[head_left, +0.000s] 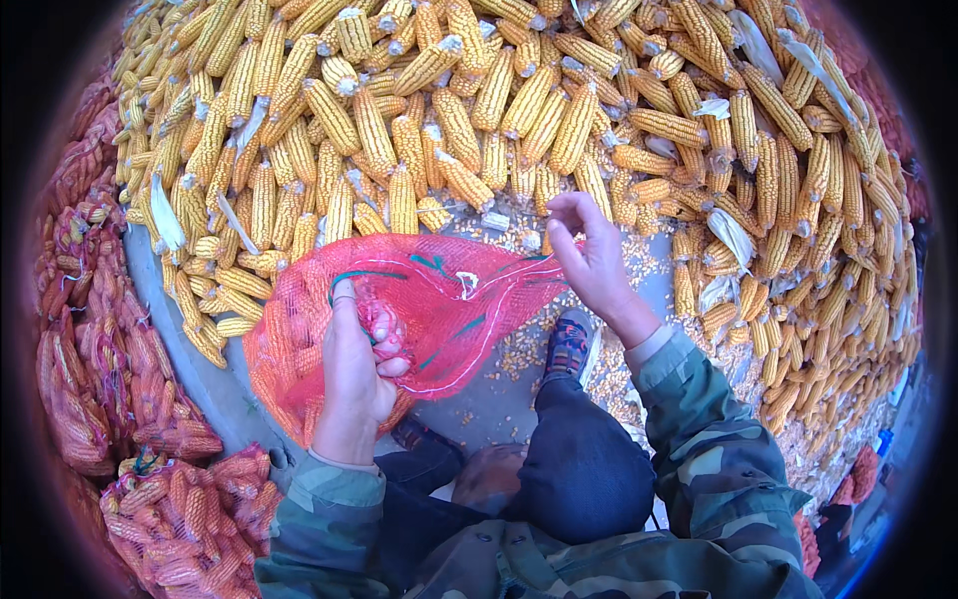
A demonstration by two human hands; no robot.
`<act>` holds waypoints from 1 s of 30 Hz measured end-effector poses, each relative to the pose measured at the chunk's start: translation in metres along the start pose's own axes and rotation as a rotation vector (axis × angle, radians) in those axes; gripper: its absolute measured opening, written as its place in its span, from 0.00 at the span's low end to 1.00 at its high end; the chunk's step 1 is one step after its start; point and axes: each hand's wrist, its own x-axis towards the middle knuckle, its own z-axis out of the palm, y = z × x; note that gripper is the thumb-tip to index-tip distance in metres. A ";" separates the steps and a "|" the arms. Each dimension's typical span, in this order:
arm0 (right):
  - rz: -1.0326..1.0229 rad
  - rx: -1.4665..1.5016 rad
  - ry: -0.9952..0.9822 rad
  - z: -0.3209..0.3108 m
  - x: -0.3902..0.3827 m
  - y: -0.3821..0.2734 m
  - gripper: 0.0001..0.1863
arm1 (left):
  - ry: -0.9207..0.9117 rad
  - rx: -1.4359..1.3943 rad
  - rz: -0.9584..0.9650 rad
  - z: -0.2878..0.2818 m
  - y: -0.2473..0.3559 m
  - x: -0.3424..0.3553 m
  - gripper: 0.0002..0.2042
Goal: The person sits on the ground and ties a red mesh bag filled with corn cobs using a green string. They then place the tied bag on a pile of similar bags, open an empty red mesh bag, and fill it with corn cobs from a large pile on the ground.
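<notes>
My left hand [347,364] grips the gathered mouth of a red mesh bag [469,309], with bunched red mesh showing between its fingers and green cord by the thumb. Corn cobs show through the mesh in the bag's left part. My right hand [584,250] is raised at the bag's right corner, thumb and forefinger apart and bent, nothing visible between them; its lower fingers are mostly hidden. A white thread and green strips run across the bag toward that corner.
A large heap of corn cobs [459,110] with husks surrounds me ahead and right. Filled red mesh sacks [120,379] are piled along the left. Loose kernels lie on the grey floor [479,399] around my shoes [567,344]. A few red sacks show at the far right edge.
</notes>
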 end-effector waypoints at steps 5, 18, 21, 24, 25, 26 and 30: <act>-0.281 -0.265 -0.790 0.075 -0.045 0.020 0.28 | -0.031 -0.074 -0.108 0.001 -0.005 0.038 0.23; 0.644 0.957 -0.435 0.074 0.012 0.081 0.28 | -0.218 0.089 -0.222 0.014 -0.043 0.076 0.24; 0.519 -0.025 0.218 0.055 0.049 0.101 0.15 | -0.225 0.079 -0.200 0.012 -0.048 0.076 0.24; 0.311 -0.640 0.216 0.051 0.049 0.127 0.28 | -0.212 0.065 -0.172 0.010 -0.049 0.075 0.23; 0.374 -0.651 0.166 0.055 0.051 0.135 0.31 | -0.220 0.066 -0.166 0.010 -0.050 0.075 0.23; 0.466 -0.654 0.080 0.060 0.051 0.141 0.34 | -0.207 0.067 -0.170 0.011 -0.050 0.075 0.22; 0.375 -0.564 0.160 0.074 0.065 0.162 0.38 | -0.233 0.123 -0.159 0.013 -0.048 0.074 0.16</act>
